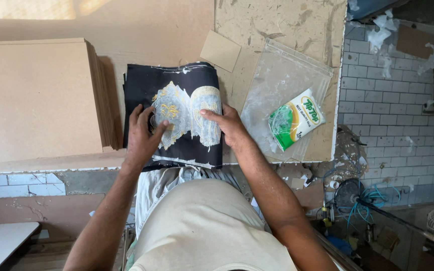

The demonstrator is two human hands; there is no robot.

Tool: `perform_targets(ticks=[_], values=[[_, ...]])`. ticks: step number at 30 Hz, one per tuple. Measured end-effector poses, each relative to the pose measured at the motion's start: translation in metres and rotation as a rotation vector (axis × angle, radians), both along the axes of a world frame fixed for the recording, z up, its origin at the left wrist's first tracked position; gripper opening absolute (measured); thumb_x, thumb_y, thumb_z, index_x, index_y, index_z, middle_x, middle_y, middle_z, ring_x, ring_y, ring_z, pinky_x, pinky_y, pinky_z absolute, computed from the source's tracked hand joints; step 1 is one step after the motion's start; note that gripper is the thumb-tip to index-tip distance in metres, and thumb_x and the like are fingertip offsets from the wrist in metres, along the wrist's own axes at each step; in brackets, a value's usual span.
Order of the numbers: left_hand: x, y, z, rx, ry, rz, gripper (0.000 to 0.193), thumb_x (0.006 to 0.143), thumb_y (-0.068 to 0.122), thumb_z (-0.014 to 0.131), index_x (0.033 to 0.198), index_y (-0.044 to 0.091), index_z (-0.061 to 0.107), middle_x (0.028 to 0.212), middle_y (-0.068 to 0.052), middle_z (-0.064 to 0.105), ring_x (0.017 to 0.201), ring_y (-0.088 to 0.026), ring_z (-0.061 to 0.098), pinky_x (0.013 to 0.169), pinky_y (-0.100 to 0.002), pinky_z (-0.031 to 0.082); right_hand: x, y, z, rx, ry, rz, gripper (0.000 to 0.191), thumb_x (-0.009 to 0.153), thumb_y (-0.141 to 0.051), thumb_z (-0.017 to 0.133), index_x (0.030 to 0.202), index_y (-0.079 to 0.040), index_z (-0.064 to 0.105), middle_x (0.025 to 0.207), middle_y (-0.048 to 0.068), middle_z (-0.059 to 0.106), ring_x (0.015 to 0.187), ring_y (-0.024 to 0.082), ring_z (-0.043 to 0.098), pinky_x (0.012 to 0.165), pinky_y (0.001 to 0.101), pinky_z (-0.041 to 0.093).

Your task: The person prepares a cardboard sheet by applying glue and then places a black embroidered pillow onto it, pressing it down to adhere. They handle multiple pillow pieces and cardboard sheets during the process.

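Head view: my left hand (142, 131) flat, fingers spread, pressing folded black fabric with silver-gold embroidery (174, 114); my right hand (225, 123) open too, fingertips on fabric's right part, gripping nothing. One fabric, at worktable (277, 20) front edge. One stack of brown boards (36, 98) left, one small cardboard square (220, 50) behind, one clear plastic bag with green-yellow label (283, 103) right.

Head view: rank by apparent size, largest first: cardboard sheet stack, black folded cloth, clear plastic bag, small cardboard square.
1. cardboard sheet stack
2. black folded cloth and clear plastic bag: look about alike, not ranked
3. small cardboard square
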State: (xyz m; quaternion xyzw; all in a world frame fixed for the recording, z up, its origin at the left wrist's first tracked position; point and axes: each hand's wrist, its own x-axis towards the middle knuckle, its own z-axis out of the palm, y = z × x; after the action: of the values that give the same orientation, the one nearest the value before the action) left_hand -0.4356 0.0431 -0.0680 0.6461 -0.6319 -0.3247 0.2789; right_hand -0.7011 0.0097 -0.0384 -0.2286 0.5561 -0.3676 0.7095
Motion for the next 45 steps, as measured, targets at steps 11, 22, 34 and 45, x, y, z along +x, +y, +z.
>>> perform_targets(ticks=[11,22,34,45], values=[[0.028,-0.009,0.039,0.437,1.401,0.561,0.113,0.082,0.09,0.026,0.149,0.002,0.05,0.149,-0.022,0.058,0.128,-0.03,0.065,0.104,-0.044,0.059,-0.039,-0.012,0.152,-1.4,0.643,0.719,0.036,0.085,-0.004,0.084,0.109,-0.021,0.064,0.136,0.001,0.07,0.131,0.023,0.066,0.117,0.05,0.044],[-0.004,0.008,-0.03,0.703,1.298,0.458,0.082,0.093,0.07,0.049,0.137,0.002,0.059,0.121,-0.015,0.071,0.105,-0.023,0.072,0.091,-0.038,0.062,-0.048,-0.058,0.018,-1.128,1.155,0.603,0.043,0.081,0.021,0.06,0.098,-0.015,0.078,0.166,0.023,0.027,0.151,0.046,0.032,0.114,0.0402,0.047],[0.007,0.023,-0.041,0.278,1.258,0.569,0.043,0.096,0.002,0.066,0.138,0.002,0.057,0.119,-0.011,0.071,0.102,-0.018,0.07,0.087,-0.034,0.059,-0.039,-0.046,-0.058,-0.368,0.162,0.024,0.04,0.096,0.004,0.045,0.121,-0.001,0.075,0.131,0.015,0.071,0.116,0.022,0.066,0.105,0.0338,0.05],[0.022,0.034,-0.036,0.534,1.49,0.585,0.051,0.101,0.036,0.058,0.138,0.001,0.054,0.123,-0.014,0.07,0.108,-0.023,0.072,0.093,-0.036,0.062,0.072,0.018,-0.026,-1.235,0.902,0.862,0.086,0.072,-0.045,0.084,0.139,0.002,0.059,0.147,0.021,0.051,0.124,0.034,0.057,0.103,0.047,0.049]])
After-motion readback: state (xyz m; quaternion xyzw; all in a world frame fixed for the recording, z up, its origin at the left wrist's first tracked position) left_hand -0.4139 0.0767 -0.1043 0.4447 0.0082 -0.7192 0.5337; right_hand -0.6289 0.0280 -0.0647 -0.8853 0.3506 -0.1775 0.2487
